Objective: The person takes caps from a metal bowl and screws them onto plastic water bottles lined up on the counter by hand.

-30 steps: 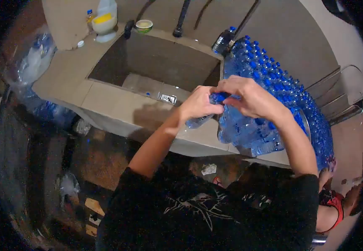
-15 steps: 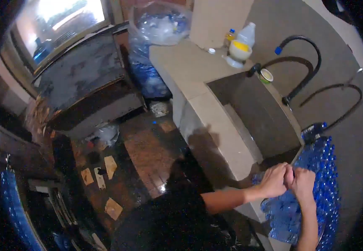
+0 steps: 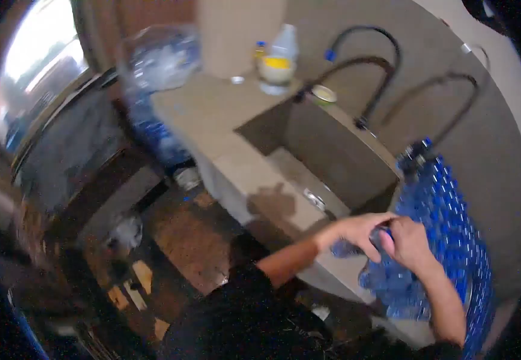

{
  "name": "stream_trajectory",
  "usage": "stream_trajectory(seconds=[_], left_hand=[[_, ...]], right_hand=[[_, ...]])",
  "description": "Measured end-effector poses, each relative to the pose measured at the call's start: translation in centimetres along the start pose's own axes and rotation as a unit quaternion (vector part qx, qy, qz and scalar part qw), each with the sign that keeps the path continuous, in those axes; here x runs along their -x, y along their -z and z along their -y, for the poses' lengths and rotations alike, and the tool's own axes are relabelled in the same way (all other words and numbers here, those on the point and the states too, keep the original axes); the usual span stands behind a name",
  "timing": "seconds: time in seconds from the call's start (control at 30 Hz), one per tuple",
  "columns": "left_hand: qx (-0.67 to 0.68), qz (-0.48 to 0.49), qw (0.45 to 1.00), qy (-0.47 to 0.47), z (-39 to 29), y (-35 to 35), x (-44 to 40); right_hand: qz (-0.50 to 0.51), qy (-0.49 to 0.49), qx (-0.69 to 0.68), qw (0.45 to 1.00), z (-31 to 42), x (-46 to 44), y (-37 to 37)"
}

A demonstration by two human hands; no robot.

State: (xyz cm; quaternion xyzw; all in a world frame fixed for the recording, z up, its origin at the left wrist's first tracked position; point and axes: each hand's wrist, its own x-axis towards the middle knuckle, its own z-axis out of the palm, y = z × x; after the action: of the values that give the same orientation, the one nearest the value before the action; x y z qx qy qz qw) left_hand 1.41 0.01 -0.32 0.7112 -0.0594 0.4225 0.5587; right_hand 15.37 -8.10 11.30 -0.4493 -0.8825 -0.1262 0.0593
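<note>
My left hand [image 3: 361, 231] is wrapped around what looks like a clear plastic bottle [image 3: 344, 248]; its body shows under the wrist and most of it is covered. My right hand [image 3: 410, 245] is closed beside it, with the fingers curled at the bottle's dark end. Anything inside the right hand is hidden and blurred. Below and right of both hands, many blue-capped plastic water bottles [image 3: 443, 222] stand packed together on the counter.
A sink [image 3: 338, 162] is set in the beige counter [image 3: 212, 129], with a black curved faucet [image 3: 395, 66] behind it. A bowl with yellow contents [image 3: 276, 69] and a white bottle [image 3: 285, 43] stand at the far end. A bag of bottles [image 3: 164, 60] is beyond the counter.
The camera view has turned, shifting the scene left. My hands, pressed together before, now sit slightly apart, and the dark end between them shows.
</note>
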Motion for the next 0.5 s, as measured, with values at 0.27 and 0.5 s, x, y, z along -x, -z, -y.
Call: stream_trajectory(seconds=[0.27, 0.5], left_hand=[[-0.219, -0.398, 0.889, 0.048, -0.8, -7.6, 1.5], [0.003, 0.069, 0.983, 0.168, -0.9, -1.2, 1.1]], right_hand=[[0.008, -0.289, 0.191, 0.938, 5.4, -2.0, -1.0], [0.037, -0.013, 0.011, 0.999, 1.5, -0.2, 1.0]])
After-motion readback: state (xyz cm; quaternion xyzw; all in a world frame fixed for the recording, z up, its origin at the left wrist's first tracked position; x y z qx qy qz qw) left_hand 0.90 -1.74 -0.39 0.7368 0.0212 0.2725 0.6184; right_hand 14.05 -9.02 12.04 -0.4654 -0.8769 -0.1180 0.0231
